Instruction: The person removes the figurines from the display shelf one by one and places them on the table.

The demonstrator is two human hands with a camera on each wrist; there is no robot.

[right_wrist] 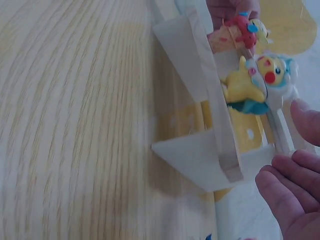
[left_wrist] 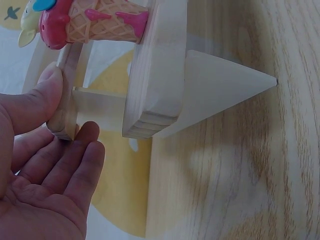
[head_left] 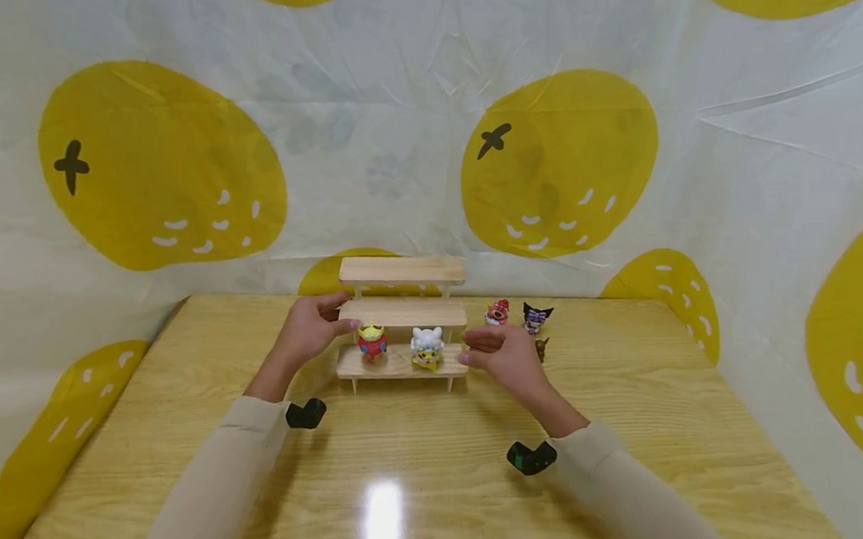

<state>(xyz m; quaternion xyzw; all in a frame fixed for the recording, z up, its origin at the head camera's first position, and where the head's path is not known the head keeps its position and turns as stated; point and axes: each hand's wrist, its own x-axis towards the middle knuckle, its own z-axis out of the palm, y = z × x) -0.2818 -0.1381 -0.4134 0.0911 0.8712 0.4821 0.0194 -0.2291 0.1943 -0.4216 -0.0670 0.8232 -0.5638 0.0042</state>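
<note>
A three-tier wooden display stand [head_left: 402, 313] stands on the table, two figurines on its lowest shelf. One is a red figurine with a yellow top [head_left: 372, 342], its waffle-cone base visible in the left wrist view. Beside it is a yellow figurine in a white hood [head_left: 427, 350]. My left hand [head_left: 309, 324] pinches the left end of the middle shelf [left_wrist: 67, 95], thumb above and fingers beneath. At the stand's right end is my right hand [head_left: 509, 360], fingers loosely extended beside the shelf end [right_wrist: 282, 135]; contact there is unclear.
Right of the stand are a red-and-white figurine [head_left: 497, 312], a black-eared figurine [head_left: 536, 318] and a small brown figurine [head_left: 541, 349] partly behind my right hand. A white cloth with yellow fruit prints [head_left: 387, 172] hangs behind and beside the wooden table [head_left: 445, 469].
</note>
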